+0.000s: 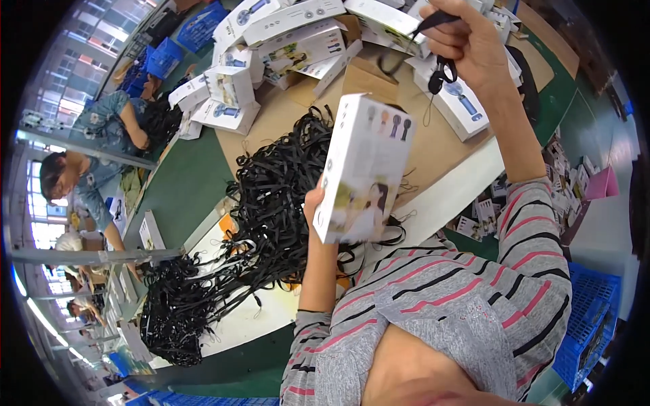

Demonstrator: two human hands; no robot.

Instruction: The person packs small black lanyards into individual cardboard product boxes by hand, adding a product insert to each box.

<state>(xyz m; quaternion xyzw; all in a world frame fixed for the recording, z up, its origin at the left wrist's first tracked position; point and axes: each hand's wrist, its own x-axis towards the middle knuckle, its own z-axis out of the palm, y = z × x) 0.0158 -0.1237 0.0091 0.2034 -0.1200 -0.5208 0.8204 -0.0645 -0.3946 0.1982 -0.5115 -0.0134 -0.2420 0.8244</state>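
My left hand (313, 203) grips a white printed carton (369, 169) by its side, holding it tilted in front of me. A brown cardboard piece (369, 80) shows at the carton's upper end; I cannot tell whether it is the carton's own flap. Up at the right, my right hand (467, 44) is closed on a black lanyard (439, 21), whose loops dangle below the fingers. A large tangled pile of black lanyards (277, 183) lies on the table just left of the carton.
White cartons (298, 51) are heaped at the far side, and another carton (460, 105) lies below my right hand. A second lanyard heap (176, 311) is at lower left. A co-worker (101, 155) leans in at left. Blue crates (589, 318) stand at right, beside more boxes (484, 216).
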